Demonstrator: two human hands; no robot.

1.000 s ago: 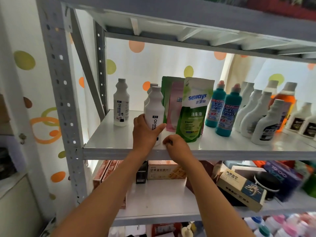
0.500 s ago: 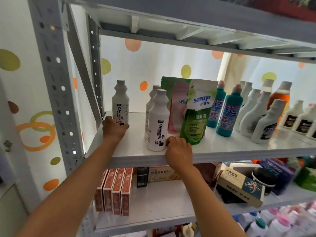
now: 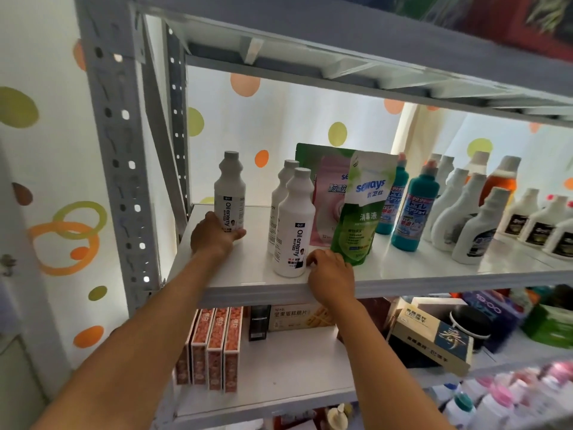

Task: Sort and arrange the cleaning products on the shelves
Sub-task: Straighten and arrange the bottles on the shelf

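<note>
Left hand (image 3: 214, 237) grips lone white bottle (image 3: 230, 193) at base, shelf (image 3: 248, 282) far left | right hand (image 3: 331, 276) curled at front bottle (image 3: 294, 225), fingertips on it, hold unclear | risk, we judge: low grip tips tall bottle; pouch (image 3: 361, 212) may topple.

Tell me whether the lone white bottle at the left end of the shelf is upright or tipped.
Upright. The white bottle stands on its base, cap pointing up, with the left hand gripping its lower part.
</note>
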